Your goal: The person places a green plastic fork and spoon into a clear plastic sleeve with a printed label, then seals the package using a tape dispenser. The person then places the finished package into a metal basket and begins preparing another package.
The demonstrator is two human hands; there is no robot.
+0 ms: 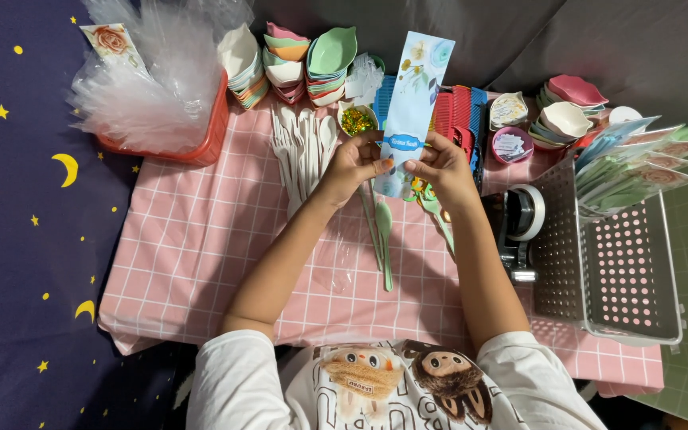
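Two hands, left hand (357, 162) and right hand (439, 165), pinching long flowery card (412, 103) mid-table; finished packs (635, 163) filling basket's (611, 314) far corner, many spoons (302, 151) left.

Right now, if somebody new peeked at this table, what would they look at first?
Probably the tall flowery blue card, held up mid-table by the left hand and right hand. Next, the stacks of colourful leaf-shaped dishes along the back edge, and the red tub stuffed with clear plastic bags at the back left.

Bright even overhead light; soft shadows under forearms; sharp focus; edges perhaps slightly stretched
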